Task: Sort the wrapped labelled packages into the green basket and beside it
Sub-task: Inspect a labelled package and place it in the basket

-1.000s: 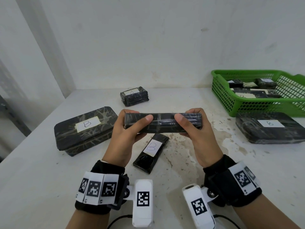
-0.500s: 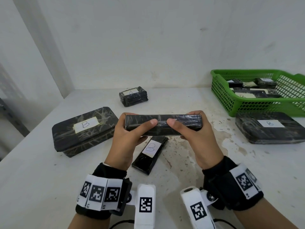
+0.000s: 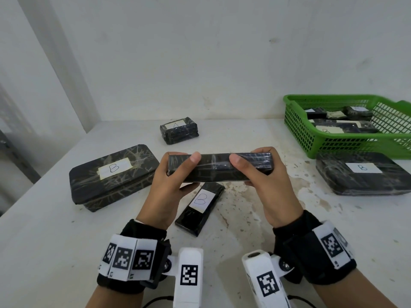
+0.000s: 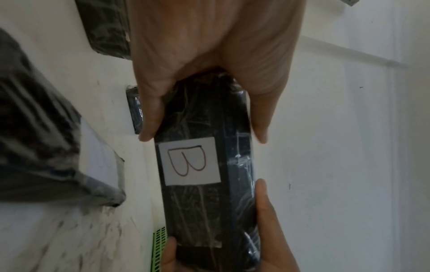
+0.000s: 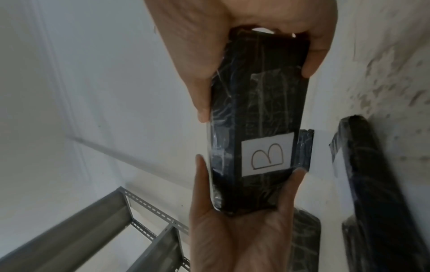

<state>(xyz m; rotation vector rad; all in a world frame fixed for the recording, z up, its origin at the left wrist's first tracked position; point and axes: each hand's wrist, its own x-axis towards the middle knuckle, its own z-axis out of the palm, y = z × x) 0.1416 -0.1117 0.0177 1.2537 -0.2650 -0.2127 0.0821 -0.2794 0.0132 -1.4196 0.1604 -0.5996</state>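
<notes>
Presently we are holding a long black film-wrapped rectangular package (image 3: pixel 219 166) level above the stained white tabletop (image 3: pixel 55 230), one end in each hand. Our left hand (image 3: pixel 165 190) is gripping its left end, thumb on the near face and fingers curled behind; our right hand (image 3: pixel 270 185) is gripping the right end the same way. Both wrist views are showing a white paper label marked "B" (image 4: pixel 188 163) on the package's far face, turned away from the head camera.

Directly below, a slim black wrapped package with a "B" label (image 3: pixel 200 208) is lying flat on the table. To the left, a large flat black wrapped box labelled "B" (image 3: pixel 112 176) is sitting well apart from our hands. Farther back, a small black wrapped block labelled "A" (image 3: pixel 179 130) is resting near the wall.

At the right, a green plastic mesh basket (image 3: pixel 315 134) is holding several wrapped packages. Just in front of it, another large flat black package labelled "B" (image 3: pixel 364 174) is lying on the table.
</notes>
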